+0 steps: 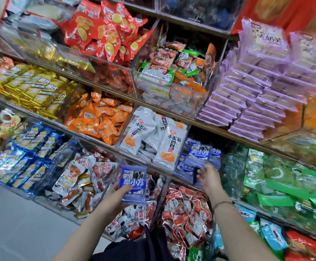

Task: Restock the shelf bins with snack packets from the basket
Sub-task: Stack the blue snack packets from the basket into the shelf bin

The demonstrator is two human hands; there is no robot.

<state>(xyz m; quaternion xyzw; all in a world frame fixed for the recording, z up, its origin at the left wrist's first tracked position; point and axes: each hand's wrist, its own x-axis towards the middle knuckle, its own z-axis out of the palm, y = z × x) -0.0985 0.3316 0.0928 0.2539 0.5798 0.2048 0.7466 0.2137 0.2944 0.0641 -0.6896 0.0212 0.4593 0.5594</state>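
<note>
Head: left hand [115, 197] grips blue packet [133, 180], long axis vertical; right hand [209, 178] relaxed.

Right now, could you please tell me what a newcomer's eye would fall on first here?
Probably the stack of blue packets that the left hand holds at centre, with the right hand at the matching packets in the bin just beyond. Next come the red packets heaped on the upper shelf and the purple stacks at right.
</note>
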